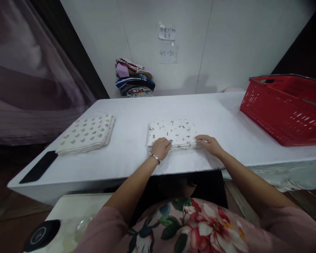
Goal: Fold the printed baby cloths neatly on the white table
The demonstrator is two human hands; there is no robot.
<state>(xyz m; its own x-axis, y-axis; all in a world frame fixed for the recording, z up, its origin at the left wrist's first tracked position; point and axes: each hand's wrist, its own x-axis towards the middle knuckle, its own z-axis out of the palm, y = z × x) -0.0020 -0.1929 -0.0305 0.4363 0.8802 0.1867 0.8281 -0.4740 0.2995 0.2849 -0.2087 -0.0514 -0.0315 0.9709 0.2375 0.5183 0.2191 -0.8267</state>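
A white cloth with small printed motifs (pixel 173 130) lies folded into a rectangle on the white table, in front of my body. My left hand (pixel 161 148), with a bracelet at its wrist, rests at the near left edge of the cloth, its fingers curled together on that edge. At the near right corner, my right hand (pixel 210 144) touches the cloth with its fingers extended and a little apart. Farther left lies another folded white cloth with rows of grey-green shapes (pixel 88 133).
A red basket (pixel 287 109) stands on the right of the table (pixel 131 123). Folded textiles (pixel 135 79) are stacked at the back wall. A dark flat object (pixel 39 167) lies at the left edge. Below is a white surface (pixel 81 207) with a round black object (pixel 42 235).
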